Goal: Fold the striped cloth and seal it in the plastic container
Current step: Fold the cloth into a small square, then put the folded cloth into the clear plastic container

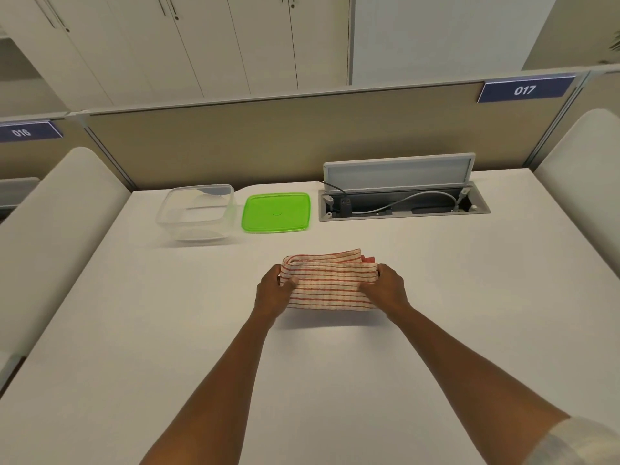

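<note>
**Cloth gripped at both ends**

I see the clear, square plastic container [196,213] and flat green lid [275,212] apart. My left hand [273,292] and right hand [385,288] pinch the folded red-striped woven cloth [330,283], seemingly lifted off the white table [134,330]; fingertips hidden.

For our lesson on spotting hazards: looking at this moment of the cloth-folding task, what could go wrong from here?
1. The striped cloth, gripped at both ends by the left hand and right hand, looks bulky; it may unfold when lifted.
2. It may overfill the clear container, stopping the green lid sealing.
3. The open cable hatch lies close by.
</note>
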The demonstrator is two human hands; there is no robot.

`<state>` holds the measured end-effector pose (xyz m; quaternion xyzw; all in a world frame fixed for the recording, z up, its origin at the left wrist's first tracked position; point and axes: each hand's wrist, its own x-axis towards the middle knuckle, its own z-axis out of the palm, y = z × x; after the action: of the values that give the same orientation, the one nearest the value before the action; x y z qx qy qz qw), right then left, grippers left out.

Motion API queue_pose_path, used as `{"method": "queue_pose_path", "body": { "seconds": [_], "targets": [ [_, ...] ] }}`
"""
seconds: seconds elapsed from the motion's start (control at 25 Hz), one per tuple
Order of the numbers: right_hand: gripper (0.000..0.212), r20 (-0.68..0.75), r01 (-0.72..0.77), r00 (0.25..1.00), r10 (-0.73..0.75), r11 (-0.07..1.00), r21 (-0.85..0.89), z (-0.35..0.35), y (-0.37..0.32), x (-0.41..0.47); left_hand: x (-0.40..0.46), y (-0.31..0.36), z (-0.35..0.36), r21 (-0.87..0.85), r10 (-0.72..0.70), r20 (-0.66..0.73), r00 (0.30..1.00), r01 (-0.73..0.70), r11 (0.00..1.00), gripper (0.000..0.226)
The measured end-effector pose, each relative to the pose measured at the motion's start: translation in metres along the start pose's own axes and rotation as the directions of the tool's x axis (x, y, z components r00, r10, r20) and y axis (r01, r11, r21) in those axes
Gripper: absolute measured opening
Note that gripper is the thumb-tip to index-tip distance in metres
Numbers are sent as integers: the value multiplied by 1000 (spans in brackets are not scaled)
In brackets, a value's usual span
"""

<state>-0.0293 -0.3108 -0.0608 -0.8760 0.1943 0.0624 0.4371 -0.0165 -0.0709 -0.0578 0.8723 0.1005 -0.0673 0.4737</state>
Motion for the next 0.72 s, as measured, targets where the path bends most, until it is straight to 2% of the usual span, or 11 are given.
{"method": "queue_pose_path", "body": {
  "seconds": [0.36,0.72],
  "targets": [
    [37,-7,24,1000,-24,999,42,48,-57,1,27,-24,-69,-52,62,-30,998,-64,997,39],
    [35,-21,61,998,-59,994,87,116,-132,16,78,-49,-158,-20,84,-67,994,-86,996,39]
  ]
}}
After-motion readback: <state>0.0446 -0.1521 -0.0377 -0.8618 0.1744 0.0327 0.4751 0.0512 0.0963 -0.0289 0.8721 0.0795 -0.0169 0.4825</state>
